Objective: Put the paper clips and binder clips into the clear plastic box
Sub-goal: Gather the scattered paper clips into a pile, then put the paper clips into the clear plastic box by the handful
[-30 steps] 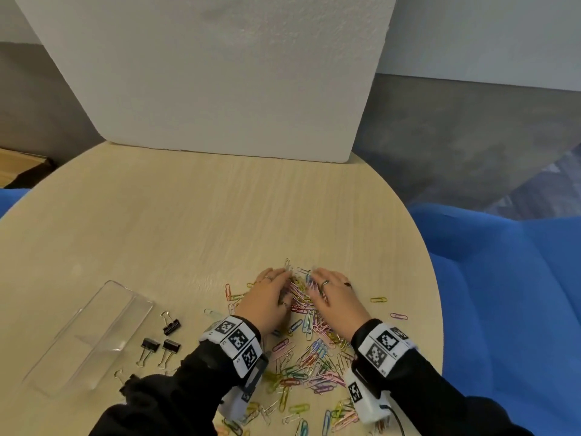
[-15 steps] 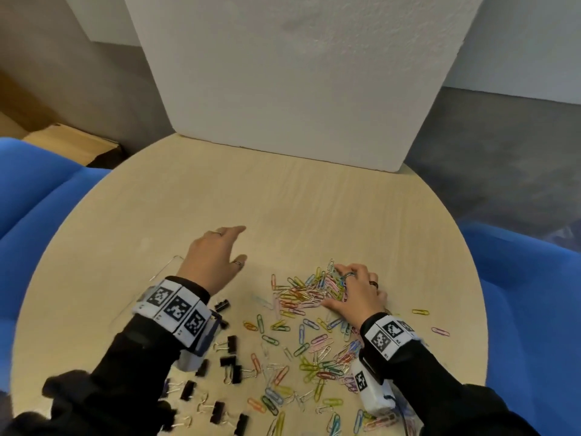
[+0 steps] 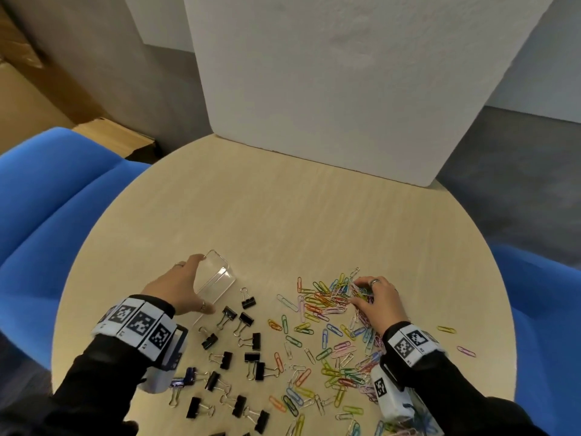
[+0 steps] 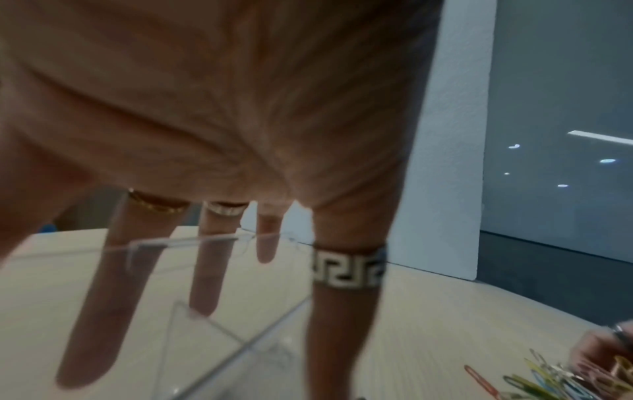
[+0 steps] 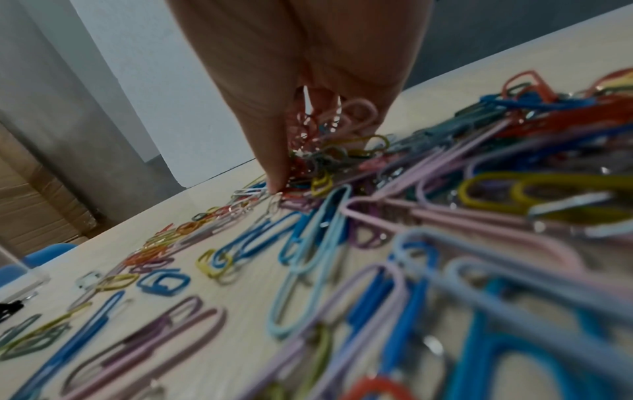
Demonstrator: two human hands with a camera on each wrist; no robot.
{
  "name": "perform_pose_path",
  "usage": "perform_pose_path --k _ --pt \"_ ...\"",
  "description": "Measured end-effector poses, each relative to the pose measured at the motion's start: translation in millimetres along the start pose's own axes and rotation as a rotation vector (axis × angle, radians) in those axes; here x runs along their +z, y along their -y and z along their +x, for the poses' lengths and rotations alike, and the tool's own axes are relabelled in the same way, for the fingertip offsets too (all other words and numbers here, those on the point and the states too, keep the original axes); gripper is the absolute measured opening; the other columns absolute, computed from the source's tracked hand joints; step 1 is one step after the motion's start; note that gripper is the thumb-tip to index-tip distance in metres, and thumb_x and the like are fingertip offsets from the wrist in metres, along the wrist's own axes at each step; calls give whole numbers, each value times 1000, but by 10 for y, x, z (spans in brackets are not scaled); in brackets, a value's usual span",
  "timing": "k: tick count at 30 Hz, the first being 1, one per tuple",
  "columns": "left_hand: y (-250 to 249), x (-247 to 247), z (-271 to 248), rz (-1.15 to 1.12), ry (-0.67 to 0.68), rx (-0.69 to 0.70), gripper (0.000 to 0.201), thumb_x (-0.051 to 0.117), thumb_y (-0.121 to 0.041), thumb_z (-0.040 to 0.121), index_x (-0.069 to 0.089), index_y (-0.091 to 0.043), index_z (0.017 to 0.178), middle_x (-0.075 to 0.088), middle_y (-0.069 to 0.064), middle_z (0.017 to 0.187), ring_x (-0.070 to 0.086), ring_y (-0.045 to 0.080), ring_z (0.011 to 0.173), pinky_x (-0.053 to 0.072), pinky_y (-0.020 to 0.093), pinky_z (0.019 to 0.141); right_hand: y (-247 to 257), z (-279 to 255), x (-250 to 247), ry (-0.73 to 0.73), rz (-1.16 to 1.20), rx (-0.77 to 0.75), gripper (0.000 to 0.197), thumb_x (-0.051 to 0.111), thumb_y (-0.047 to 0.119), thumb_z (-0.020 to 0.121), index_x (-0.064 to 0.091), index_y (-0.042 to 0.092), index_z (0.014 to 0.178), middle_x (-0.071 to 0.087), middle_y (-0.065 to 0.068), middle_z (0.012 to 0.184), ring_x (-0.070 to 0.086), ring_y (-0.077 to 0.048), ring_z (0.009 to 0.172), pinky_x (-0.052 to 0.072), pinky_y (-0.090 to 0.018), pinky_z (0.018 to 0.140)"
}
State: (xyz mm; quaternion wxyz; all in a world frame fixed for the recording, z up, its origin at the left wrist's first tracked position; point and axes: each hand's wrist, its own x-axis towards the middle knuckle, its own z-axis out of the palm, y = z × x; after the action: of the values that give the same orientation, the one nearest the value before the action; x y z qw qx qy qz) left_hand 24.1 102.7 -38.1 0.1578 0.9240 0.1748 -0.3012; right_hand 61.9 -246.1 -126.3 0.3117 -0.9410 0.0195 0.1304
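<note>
from the head view, my left hand (image 3: 180, 286) has left the paper clips (image 3: 327, 328) and now grasps the clear plastic box (image 3: 217, 280) beside the binder clips (image 3: 234, 357); loading can start. right wrist view: my right hand (image 5: 308, 81) pinches a bunch of clips.

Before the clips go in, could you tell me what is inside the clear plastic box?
Nothing shows inside the clear plastic box; only the table shows through it. The left hand covers its near-left part.
</note>
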Motion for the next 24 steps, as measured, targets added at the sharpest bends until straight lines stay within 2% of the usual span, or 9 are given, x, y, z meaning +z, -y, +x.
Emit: perform_pose_path --k 2,4,6,10,15,19,21,24 --pt "37 29 11 9 -10 -4 99 81 -27 66 18 -28 142 49 10 132 55 25 113 48 40 96 13 -5 -8 -22 25 -1 27 71 16 78 63 15 104 60 -5 109 55 -22 104 45 -34 95" --pt "66 39 25 23 -33 -14 85 78 -21 70 25 -28 136 55 6 116 58 22 99 52 37 87 13 -7 -26 -44 54 3 26 70 13 79 64 13 104 62 -5 108 57 -18 100 46 -28 91" --pt "74 28 34 31 -59 -16 75 77 -19 72 31 -28 131 56 3 112 58 20 95 52 34 83 12 -16 -42 -59 82 17 25 69 13 80 65 12 104 64 -4 107 56 -12 92 43 -21 85" --pt "-63 -94 43 43 -145 29 70 74 -22 75 33 -30 130 57 2 117 58 20 97 52 33 80 6 -30 -86 -82 145 56 24 68 14 81 65 12 105 66 -3 107 54 -9 89 39 -18 83" --pt "-513 -228 158 107 -243 197 67 69 -23 80 31 -33 133 55 -1 120 56 18 101 47 28 69 -26 -36 -161 -81 194 85 25 66 15 83 63 12 108 63 -2 103 51 -9 90 36 -17 81" --pt "-903 -208 353 157 -211 300 68 69 -21 79 31 -35 134 55 -1 123 58 19 102 53 33 77 9 -29 -229 -89 251 72 23 66 14 84 62 14 106 60 2 97 55 -15 95 36 -18 79" --pt "-1042 -176 431 171 -181 343 71 70 -18 77 32 -36 134 55 -3 124 57 18 105 52 32 78 61 -26 -271 -91 268 52 23 65 15 84 62 14 107 60 3 98 54 -13 94 36 -17 79" --pt "-1156 -120 506 175 -131 404 75 72 -17 75 32 -37 136 56 -5 124 55 16 107 48 29 77 164 -7 -349 -84 297 5 23 64 15 85 61 15 108 60 4 101 53 -8 94 36 -6 71"
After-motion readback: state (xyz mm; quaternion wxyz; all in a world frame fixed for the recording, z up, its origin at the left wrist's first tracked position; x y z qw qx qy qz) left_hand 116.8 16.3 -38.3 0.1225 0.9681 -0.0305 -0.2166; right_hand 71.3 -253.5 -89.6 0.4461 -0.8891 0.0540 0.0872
